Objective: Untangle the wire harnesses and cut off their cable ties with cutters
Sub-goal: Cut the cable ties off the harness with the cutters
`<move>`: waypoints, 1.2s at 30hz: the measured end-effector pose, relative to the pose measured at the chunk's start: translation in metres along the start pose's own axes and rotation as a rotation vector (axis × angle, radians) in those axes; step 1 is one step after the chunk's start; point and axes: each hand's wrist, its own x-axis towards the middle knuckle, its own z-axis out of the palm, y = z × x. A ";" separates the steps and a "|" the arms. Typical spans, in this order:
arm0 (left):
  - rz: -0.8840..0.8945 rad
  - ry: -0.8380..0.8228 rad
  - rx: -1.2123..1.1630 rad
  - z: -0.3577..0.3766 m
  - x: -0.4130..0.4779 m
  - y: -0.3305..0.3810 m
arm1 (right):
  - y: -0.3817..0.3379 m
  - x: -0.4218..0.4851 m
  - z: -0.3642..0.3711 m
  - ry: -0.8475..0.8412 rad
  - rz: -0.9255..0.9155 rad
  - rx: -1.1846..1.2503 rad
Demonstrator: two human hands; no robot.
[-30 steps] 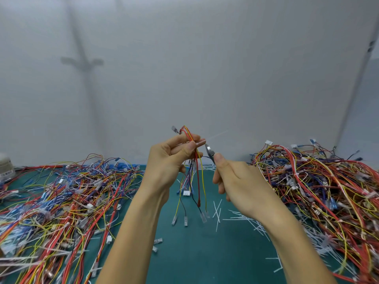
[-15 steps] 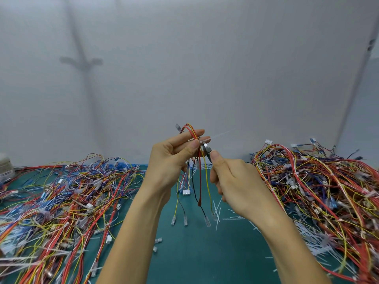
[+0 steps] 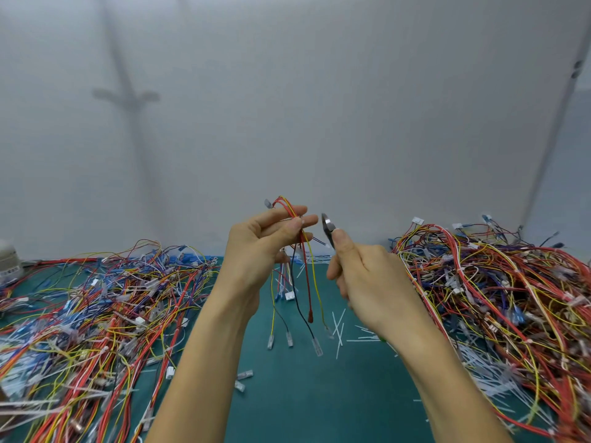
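My left hand (image 3: 262,247) pinches a small wire harness (image 3: 305,276) of red, yellow and black wires between thumb and fingers, held up above the table. Its loop sticks out above the fingers and the connector ends hang down. My right hand (image 3: 367,276) grips the cutters (image 3: 327,227), whose metal jaws point up just right of the harness, a small gap away from the wires. The cutter handles are hidden inside my fist.
A big tangle of harnesses (image 3: 96,308) covers the green mat (image 3: 303,394) on the left, and another pile (image 3: 499,289) lies on the right. Cut white cable ties (image 3: 339,327) are scattered in the middle. A grey wall stands close behind.
The cutter jaws were against the harness at my left fingertips half a second ago; now my right hand has pulled them away to the right. The hanging wires spread a little.
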 end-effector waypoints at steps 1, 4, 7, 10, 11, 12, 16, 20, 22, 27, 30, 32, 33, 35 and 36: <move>-0.017 0.020 0.000 -0.001 0.001 0.000 | 0.002 0.001 -0.001 0.004 0.009 -0.014; -0.070 0.087 0.002 -0.005 0.004 0.000 | 0.014 0.003 -0.001 -0.022 0.037 -0.156; -0.082 0.119 0.034 -0.008 0.006 -0.001 | 0.028 0.005 0.005 -0.042 0.055 -0.335; -0.081 0.142 0.076 -0.009 0.008 -0.001 | 0.042 0.007 0.015 -0.066 0.061 -0.434; -0.087 0.149 0.088 -0.009 0.008 0.000 | 0.046 0.007 0.019 -0.076 0.070 -0.472; -0.097 0.156 0.096 -0.009 0.008 0.000 | 0.050 0.007 0.023 -0.090 0.084 -0.515; -0.146 0.154 0.050 -0.006 0.008 0.001 | 0.062 0.002 0.037 -0.181 0.153 -0.623; -0.163 0.144 0.037 -0.006 0.009 0.002 | 0.073 -0.001 0.049 -0.247 0.171 -0.715; -0.170 0.153 0.035 -0.007 0.010 0.001 | 0.075 -0.002 0.053 -0.270 0.178 -0.724; -0.155 0.179 -0.019 -0.002 0.009 0.001 | 0.081 -0.008 0.065 -0.354 0.156 -0.811; -0.162 0.209 -0.146 0.001 0.008 0.002 | 0.085 -0.013 0.071 -0.399 0.158 -0.867; -0.140 0.237 -0.123 0.002 0.008 0.001 | 0.088 -0.016 0.074 -0.421 0.156 -0.883; -0.128 0.241 -0.097 0.002 0.008 0.000 | 0.089 -0.017 0.075 -0.429 0.161 -0.884; -0.111 0.243 -0.055 0.004 0.007 -0.001 | 0.092 -0.018 0.077 -0.442 0.178 -0.895; -0.101 0.246 -0.045 0.004 0.006 -0.001 | 0.093 -0.019 0.078 -0.445 0.181 -0.909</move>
